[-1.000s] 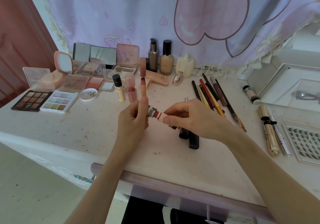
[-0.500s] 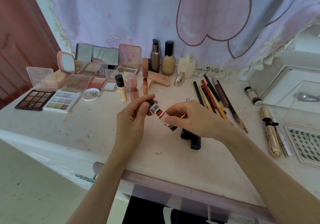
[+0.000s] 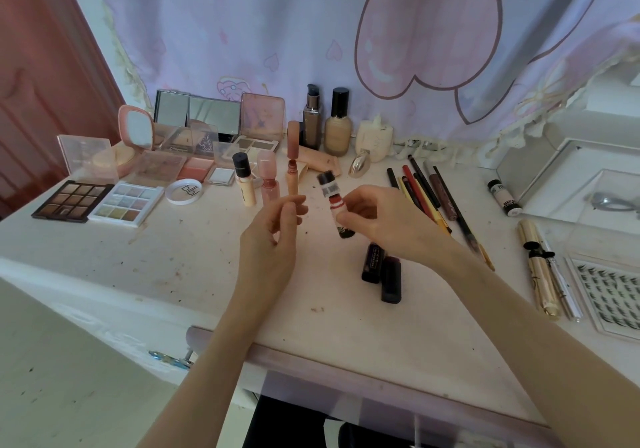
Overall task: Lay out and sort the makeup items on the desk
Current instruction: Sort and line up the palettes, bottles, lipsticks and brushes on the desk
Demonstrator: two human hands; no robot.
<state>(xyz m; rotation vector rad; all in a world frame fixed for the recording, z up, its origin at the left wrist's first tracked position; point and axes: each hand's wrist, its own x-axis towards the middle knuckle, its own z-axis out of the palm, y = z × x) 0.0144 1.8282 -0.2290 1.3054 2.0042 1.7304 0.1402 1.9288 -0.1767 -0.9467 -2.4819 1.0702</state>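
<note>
Bare desk (image 3: 173,267) lies open along the near edge and front left. Two dark lipsticks (image 3: 382,269) lie just right of centre, pencils (image 3: 426,195) behind them. Palettes (image 3: 100,202) and upright bottles (image 3: 325,122) crowd the back.

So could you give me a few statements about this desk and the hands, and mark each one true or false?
1. The right hand holds a small red tube above the desk. True.
2. The left hand also grips that tube. False: it is apart from the tube and holds nothing.
3. Two dark lipsticks lie on the desk below the right hand. True.
4. The pencils stand upright in a cup. False: they lie flat in a row on the desk.
5. Two eyeshadow palettes lie side by side at the left. True.
6. The tan foundation bottle lies on its side. False: it stands upright at the back.
</note>
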